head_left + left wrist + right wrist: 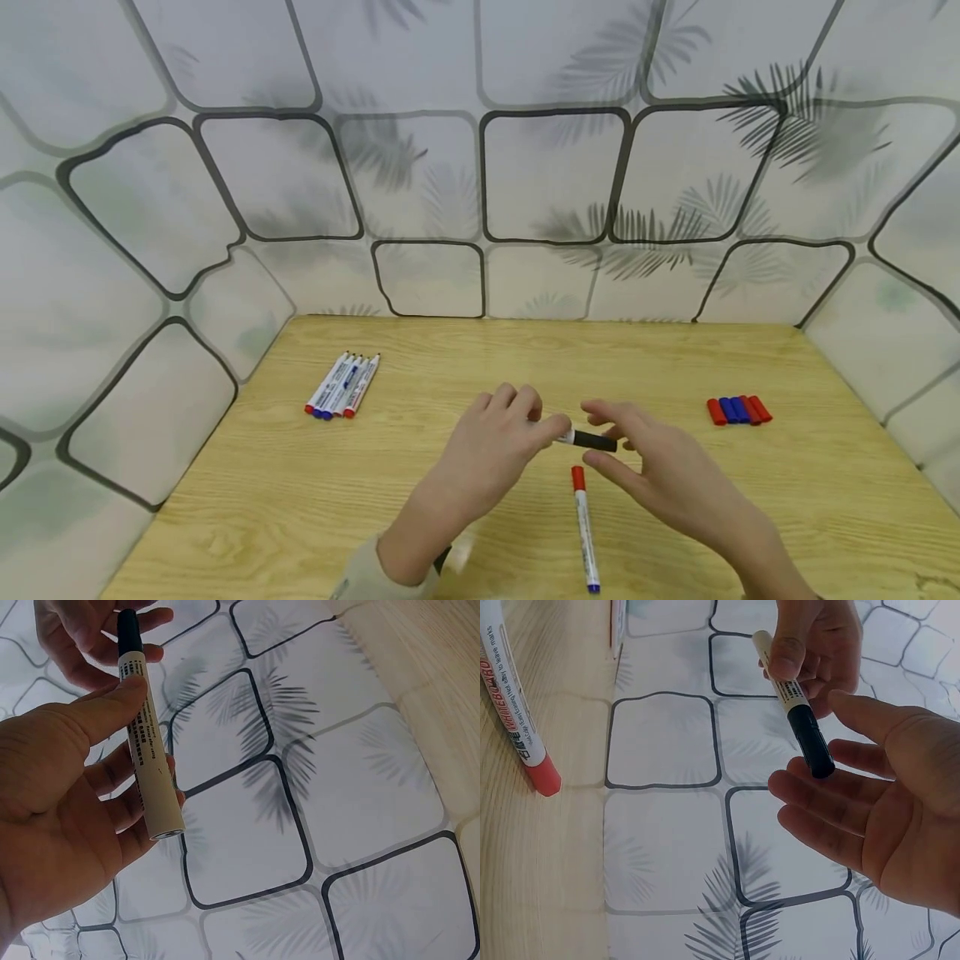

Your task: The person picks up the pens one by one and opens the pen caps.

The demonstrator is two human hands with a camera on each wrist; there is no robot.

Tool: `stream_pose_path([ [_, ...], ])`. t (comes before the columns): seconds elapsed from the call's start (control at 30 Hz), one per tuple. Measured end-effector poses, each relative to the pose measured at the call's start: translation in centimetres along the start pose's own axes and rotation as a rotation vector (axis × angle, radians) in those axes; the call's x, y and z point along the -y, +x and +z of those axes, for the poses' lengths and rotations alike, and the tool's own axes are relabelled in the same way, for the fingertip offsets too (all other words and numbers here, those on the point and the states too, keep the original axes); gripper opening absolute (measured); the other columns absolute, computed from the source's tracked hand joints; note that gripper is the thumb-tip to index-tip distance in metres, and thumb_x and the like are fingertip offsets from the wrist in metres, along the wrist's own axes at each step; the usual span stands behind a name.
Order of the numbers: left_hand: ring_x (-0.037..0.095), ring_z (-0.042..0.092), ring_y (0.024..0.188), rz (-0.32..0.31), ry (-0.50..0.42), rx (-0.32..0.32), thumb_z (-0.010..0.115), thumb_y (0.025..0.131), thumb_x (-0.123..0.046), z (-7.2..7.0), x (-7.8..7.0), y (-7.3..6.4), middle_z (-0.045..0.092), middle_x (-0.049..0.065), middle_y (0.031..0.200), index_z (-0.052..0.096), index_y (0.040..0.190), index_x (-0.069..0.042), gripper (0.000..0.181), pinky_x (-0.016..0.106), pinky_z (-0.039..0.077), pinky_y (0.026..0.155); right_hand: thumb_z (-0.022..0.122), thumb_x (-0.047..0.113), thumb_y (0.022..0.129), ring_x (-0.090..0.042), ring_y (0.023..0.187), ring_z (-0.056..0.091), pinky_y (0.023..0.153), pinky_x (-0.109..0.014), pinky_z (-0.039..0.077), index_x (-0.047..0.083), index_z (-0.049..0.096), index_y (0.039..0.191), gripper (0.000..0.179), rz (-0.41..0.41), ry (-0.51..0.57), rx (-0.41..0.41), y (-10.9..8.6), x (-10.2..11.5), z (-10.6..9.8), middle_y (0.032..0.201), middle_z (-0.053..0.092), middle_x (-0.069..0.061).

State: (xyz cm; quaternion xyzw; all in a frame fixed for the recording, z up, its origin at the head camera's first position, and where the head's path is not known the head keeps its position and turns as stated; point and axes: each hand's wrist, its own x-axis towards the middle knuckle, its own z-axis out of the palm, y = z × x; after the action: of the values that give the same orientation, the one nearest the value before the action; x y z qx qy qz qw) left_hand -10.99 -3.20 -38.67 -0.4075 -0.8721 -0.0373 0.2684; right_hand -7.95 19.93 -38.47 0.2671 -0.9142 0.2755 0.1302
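Observation:
My left hand [487,442] pinches a white whiteboard marker with a black cap [596,441] between thumb and fingers, above the table. In the left wrist view, the thumb presses across the white barrel [154,769] of this marker, and its plain end points away from the cap. My right hand [667,467] is held around the cap end with fingers and thumb apart. Seen from the right wrist, the black cap [811,739] lies over the relaxed fingers [825,814]. Below the hands, a marker with a red cap and a blue end [585,533] lies on the table.
Several uncapped markers [342,385] with red and blue ends lie side by side at the left of the wooden table [247,500]. Loose red and blue caps [738,410] form a row at the right. Patterned walls [555,179] enclose the back and sides.

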Motion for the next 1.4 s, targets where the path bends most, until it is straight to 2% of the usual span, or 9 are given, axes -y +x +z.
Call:
stream_pose_path([
  [0.17, 0.016, 0.052, 0.078, 0.008, 0.011, -0.019, 0.072, 0.091, -0.028, 0.0, -0.2, 0.0, 0.055, -0.002, 0.092, 0.063, 0.106, -0.03, 0.018, 0.027, 0.047, 0.065, 0.077, 0.023, 0.088, -0.002, 0.087, 0.064, 0.073, -0.03, 0.056, 0.013, 0.065, 0.123, 0.038, -0.012, -0.018, 0.012, 0.1, 0.1, 0.2, 0.105, 0.069, 0.01],
  [0.33, 0.016, 0.052, 0.077, 0.012, 0.01, -0.037, 0.073, 0.09, -0.027, 0.1, -0.3, -0.1, 0.054, -0.002, 0.091, 0.063, 0.106, -0.029, 0.019, 0.026, 0.046, 0.064, 0.08, 0.018, 0.084, 0.001, 0.085, 0.064, 0.071, -0.026, 0.056, 0.015, 0.069, 0.113, 0.031, -0.082, -0.021, -0.022, 0.0, 0.1, 0.5, 0.1, 0.07, 0.012],
  [0.5, 0.015, 0.05, 0.076, 0.019, 0.021, -0.053, 0.072, 0.091, -0.026, 0.1, -0.3, 0.0, 0.054, -0.002, 0.091, 0.063, 0.107, -0.029, 0.019, 0.026, 0.045, 0.063, 0.079, 0.013, 0.083, 0.001, 0.083, 0.064, 0.068, -0.025, 0.055, 0.015, 0.069, 0.113, 0.031, -0.121, -0.022, -0.035, 0.1, 0.0, 0.7, 0.1, 0.07, 0.012],
  [0.7, 0.015, 0.05, 0.076, 0.026, 0.031, -0.067, 0.072, 0.091, -0.024, 0.1, -0.4, 0.0, 0.054, -0.002, 0.092, 0.063, 0.107, -0.028, 0.019, 0.026, 0.046, 0.064, 0.078, 0.013, 0.085, 0.004, 0.077, 0.059, 0.066, -0.022, 0.053, 0.013, 0.07, 0.115, 0.031, -0.112, -0.05, -0.002, 0.1, 0.0, 0.7, 0.098, 0.069, 0.011],
  [0.9, 0.016, 0.052, 0.079, 0.021, 0.027, -0.035, 0.07, 0.092, -0.019, 0.1, -0.5, 0.1, 0.056, -0.001, 0.095, 0.063, 0.111, -0.028, 0.022, 0.027, 0.048, 0.067, 0.075, 0.008, 0.087, 0.006, 0.067, 0.046, 0.058, -0.018, 0.046, 0.011, 0.07, 0.11, 0.023, -0.128, -0.085, -0.011, 0.2, -0.1, 0.9, 0.09, 0.065, 0.012],
  [1.17, 0.016, 0.057, 0.084, 0.023, 0.06, -0.011, 0.072, 0.091, -0.012, -0.3, -0.9, 0.2, 0.06, -0.001, 0.099, 0.065, 0.118, -0.028, 0.032, 0.028, 0.052, 0.073, 0.072, 0.008, 0.089, 0.006, 0.065, 0.048, 0.059, -0.019, 0.049, 0.01, 0.069, 0.105, 0.016, -0.127, -0.136, -0.035, 0.2, -0.3, 1.1, 0.09, 0.068, 0.008],
  [1.3, 0.014, 0.059, 0.086, 0.045, 0.097, 0.005, 0.073, 0.091, -0.014, -0.3, -0.9, 0.3, 0.061, -0.003, 0.1, 0.066, 0.117, -0.027, 0.03, 0.028, 0.053, 0.076, 0.07, 0.01, 0.091, 0.004, 0.068, 0.053, 0.061, -0.021, 0.051, 0.01, 0.07, 0.105, 0.014, -0.1, -0.134, 0.005, 0.2, -0.3, 1.0, 0.093, 0.071, 0.005],
  [1.4, 0.012, 0.06, 0.087, 0.065, 0.112, 0.037, 0.071, 0.092, -0.017, -0.3, -0.6, 0.2, 0.063, -0.005, 0.1, 0.066, 0.116, -0.026, 0.026, 0.026, 0.053, 0.078, 0.067, 0.012, 0.094, 0.004, 0.064, 0.049, 0.058, -0.02, 0.048, 0.012, 0.069, 0.103, 0.009, -0.06, -0.123, 0.068, 0.2, -0.1, 0.9, 0.09, 0.07, 0.009],
])
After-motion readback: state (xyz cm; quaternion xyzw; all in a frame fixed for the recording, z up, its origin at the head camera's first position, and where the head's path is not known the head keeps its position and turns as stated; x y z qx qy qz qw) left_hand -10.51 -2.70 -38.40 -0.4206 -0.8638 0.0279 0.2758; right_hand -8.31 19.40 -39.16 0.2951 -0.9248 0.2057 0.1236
